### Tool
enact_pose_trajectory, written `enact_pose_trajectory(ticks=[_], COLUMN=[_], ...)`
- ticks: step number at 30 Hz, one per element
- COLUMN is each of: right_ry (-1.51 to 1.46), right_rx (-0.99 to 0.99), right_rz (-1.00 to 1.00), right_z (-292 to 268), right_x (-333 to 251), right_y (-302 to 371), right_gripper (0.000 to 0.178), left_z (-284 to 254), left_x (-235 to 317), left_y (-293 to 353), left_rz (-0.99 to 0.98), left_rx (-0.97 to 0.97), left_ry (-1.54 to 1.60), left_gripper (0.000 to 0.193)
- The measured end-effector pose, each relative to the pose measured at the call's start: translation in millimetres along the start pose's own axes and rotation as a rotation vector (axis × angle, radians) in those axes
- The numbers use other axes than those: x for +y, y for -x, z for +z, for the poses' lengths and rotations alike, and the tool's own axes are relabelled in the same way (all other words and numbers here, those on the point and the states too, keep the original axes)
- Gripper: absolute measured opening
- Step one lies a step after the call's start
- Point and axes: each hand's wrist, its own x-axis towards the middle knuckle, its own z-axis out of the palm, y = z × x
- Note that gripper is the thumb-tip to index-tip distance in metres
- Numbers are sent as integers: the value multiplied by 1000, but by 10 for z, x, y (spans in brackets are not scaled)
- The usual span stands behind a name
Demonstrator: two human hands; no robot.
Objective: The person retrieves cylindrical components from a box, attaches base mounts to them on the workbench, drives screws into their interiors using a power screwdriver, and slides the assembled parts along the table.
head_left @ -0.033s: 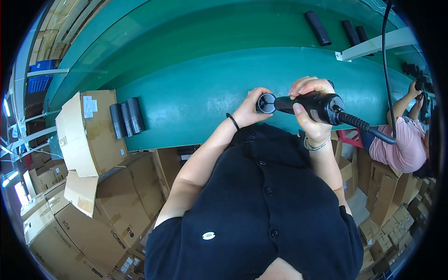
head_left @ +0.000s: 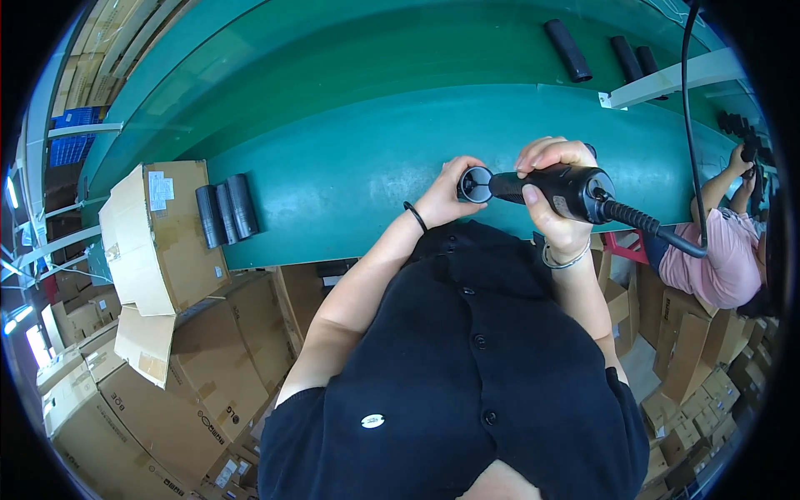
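Observation:
My left hand (head_left: 444,198) is closed around a short black tube (head_left: 476,184), its round open end turned toward the camera. My right hand (head_left: 557,218) grips a black electric screwdriver (head_left: 560,188), held level with its tip at the tube. A coiled black cable (head_left: 658,235) runs from the tool's rear and up out of view. Both hands hover just over the near edge of the green conveyor belt (head_left: 350,167), in front of my dark shirt.
Three black tubes (head_left: 227,212) lie side by side on the belt at left, next to an open cardboard box (head_left: 158,237). Further black tubes (head_left: 568,50) lie on the far lane. A white bar (head_left: 667,83) crosses at right. A person in pink (head_left: 708,250) works at right. Stacked cartons (head_left: 192,392) stand below.

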Motion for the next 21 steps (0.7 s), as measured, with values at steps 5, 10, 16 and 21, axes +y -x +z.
enact_pose_trajectory(ticks=[5,10,16,21], right_ry=[12,64,-2,-23], right_rx=[-62,-129,-109,-123], right_rz=[1,0,-2,-1], right_z=[17,30,3,0], right_x=[10,-33,4,19], right_y=[16,-24,-18,-21], right_gripper=[26,26,26,25], left_z=[1,-2,-13,-6], left_x=[-44,9,11,25], left_y=[-2,-1,3,11], left_rz=[8,14,19,21], left_rx=[8,5,-3,23], left_ry=[-7,-44,-60,-42], left_gripper=[58,58,58,56])
